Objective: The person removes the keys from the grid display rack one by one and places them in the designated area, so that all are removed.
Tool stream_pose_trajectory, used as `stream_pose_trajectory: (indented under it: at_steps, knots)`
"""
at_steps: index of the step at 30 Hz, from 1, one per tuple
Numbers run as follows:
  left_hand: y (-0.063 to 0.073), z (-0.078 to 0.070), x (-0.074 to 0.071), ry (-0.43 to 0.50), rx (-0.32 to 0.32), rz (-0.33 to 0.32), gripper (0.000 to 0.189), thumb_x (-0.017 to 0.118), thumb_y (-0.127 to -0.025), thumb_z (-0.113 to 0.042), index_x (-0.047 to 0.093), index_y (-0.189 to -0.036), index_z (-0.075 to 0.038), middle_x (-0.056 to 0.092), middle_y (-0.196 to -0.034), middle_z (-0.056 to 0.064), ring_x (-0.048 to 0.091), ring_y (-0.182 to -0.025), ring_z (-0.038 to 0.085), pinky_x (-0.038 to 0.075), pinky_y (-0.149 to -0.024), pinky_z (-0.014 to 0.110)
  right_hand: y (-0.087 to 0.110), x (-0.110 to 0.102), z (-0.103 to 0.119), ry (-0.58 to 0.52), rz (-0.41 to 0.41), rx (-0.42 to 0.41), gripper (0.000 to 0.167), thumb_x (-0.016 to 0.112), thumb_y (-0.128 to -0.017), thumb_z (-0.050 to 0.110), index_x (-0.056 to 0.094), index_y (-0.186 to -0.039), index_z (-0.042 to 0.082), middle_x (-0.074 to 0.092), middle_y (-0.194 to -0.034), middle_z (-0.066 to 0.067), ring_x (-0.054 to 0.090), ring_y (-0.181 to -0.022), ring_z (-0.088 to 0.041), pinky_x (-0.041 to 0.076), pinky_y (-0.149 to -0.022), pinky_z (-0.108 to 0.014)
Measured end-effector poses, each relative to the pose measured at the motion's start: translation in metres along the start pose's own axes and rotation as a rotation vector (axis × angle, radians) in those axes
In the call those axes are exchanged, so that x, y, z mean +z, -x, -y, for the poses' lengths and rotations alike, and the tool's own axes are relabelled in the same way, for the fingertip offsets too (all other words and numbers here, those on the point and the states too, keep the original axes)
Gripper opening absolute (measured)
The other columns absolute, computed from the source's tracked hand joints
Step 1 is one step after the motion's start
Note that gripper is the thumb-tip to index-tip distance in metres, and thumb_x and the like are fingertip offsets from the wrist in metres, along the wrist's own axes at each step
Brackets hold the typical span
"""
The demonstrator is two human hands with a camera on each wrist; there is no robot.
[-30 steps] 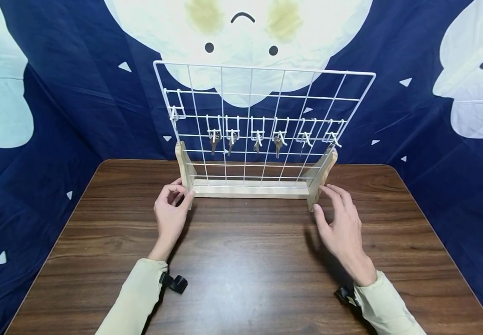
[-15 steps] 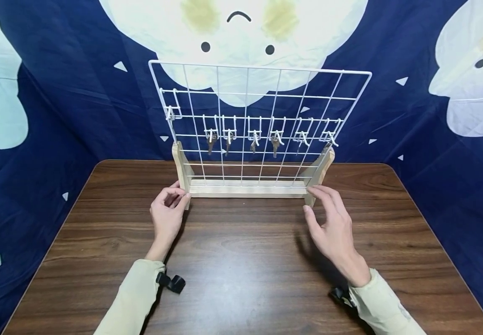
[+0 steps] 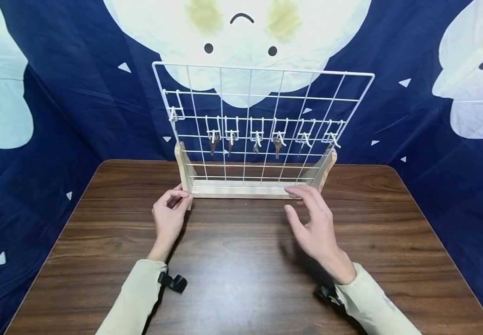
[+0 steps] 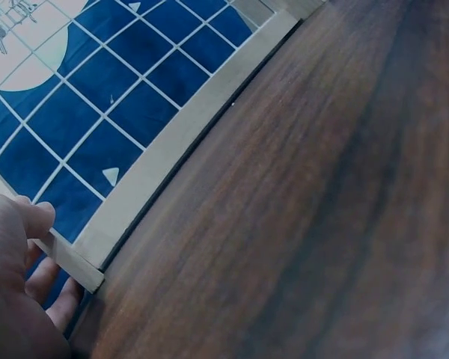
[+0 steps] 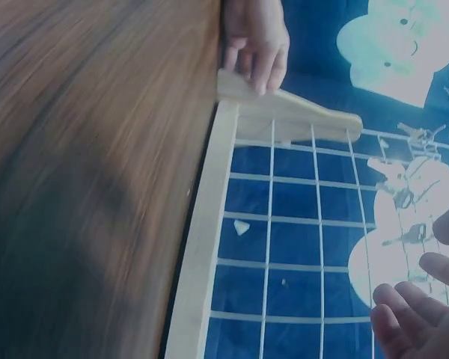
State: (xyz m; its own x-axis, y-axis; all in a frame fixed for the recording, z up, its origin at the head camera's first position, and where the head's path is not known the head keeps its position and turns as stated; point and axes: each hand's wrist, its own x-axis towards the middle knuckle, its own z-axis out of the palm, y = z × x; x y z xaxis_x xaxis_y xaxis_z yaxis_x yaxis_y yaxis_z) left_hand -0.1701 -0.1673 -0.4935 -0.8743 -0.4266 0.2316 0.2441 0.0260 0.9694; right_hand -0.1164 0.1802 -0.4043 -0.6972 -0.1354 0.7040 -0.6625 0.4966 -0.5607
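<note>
A white wire grid rack (image 3: 248, 96) stands upright on a pale wooden base (image 3: 241, 192) with a wooden end piece at each side. My left hand (image 3: 168, 216) holds the left end piece (image 3: 184, 170) low down, thumb on one side and fingers behind, as the left wrist view shows along its edge (image 4: 73, 263). My right hand (image 3: 316, 228) hovers in front of the base's right part, fingers loosely spread and nothing in them. Several white hooks hang in a row across the grid, and metal keys (image 3: 278, 148) dangle from some of them.
Another white hook (image 3: 173, 114) sits higher, at the grid's left edge. The right end piece (image 3: 326, 166) is behind my right hand. Under everything is a brown wooden table (image 3: 233, 274), with a blue cloth (image 3: 78, 102) with cloud shapes hanging behind and at both sides.
My right hand has left the right end piece and moved left, in front of the base. My left hand stays on the left end piece, and the rack stands where it was.
</note>
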Motion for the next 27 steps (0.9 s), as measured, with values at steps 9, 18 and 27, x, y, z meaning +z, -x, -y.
stream_pose_trajectory:
  at_steps: [9, 18, 27]
  knots:
    - [0.001, -0.001, 0.000, 0.008, 0.009, -0.011, 0.011, 0.082, -0.092, 0.015, 0.073, -0.097, 0.019, 0.079, -0.125, 0.017, 0.077, -0.104, 0.002, 0.062, -0.092, 0.017, -0.008, 0.025, 0.016, -0.062, 0.028, 0.045, 0.031, 0.075, -0.098, 0.003, 0.076, -0.129, 0.006, 0.076, -0.115, -0.008, 0.072, -0.097, -0.023, 0.057, -0.090, -0.022]
    - [0.000, -0.002, 0.000, 0.008, 0.015, 0.003, 0.010, 0.080, -0.092, 0.016, 0.072, -0.097, 0.019, 0.077, -0.127, 0.024, 0.076, -0.105, 0.001, 0.062, -0.093, 0.016, -0.016, 0.044, 0.034, -0.195, 0.039, 0.076, 0.027, 0.075, -0.099, -0.001, 0.077, -0.126, 0.005, 0.077, -0.111, -0.006, 0.071, -0.094, -0.019, 0.061, -0.083, -0.031]
    - [0.002, -0.003, 0.001, 0.025, -0.002, -0.010, 0.011, 0.080, -0.092, 0.016, 0.072, -0.097, 0.019, 0.080, -0.124, 0.013, 0.077, -0.104, 0.003, 0.062, -0.092, 0.017, -0.029, 0.059, 0.052, -0.287, 0.053, 0.087, 0.025, 0.074, -0.099, -0.001, 0.077, -0.124, 0.004, 0.077, -0.109, -0.011, 0.070, -0.095, -0.019, 0.061, -0.083, -0.029]
